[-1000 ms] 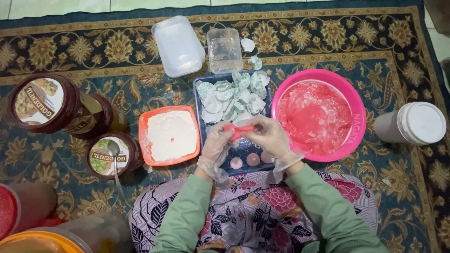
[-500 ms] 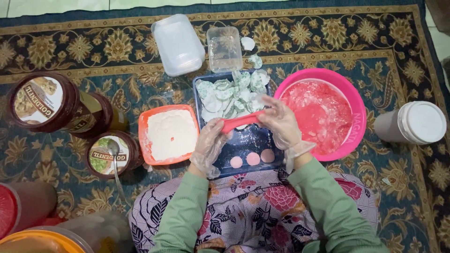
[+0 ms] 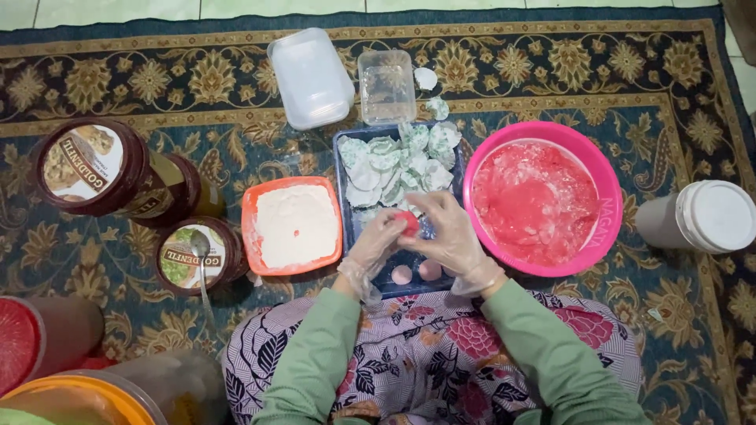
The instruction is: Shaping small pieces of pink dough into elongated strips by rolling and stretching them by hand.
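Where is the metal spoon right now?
In the head view, far left of both hands, the spoon rests on the lid of the small brown jar, beside the orange flour tray.

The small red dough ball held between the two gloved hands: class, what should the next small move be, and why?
Probably set the small red dough ball beside the two pink balls on the blue rectangular tray: left hand and right hand cup it, apparently already rounded, just above them.

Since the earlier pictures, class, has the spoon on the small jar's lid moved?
No. The spoon lies on the small jar lid exactly as before, left of the orange tray of flour.
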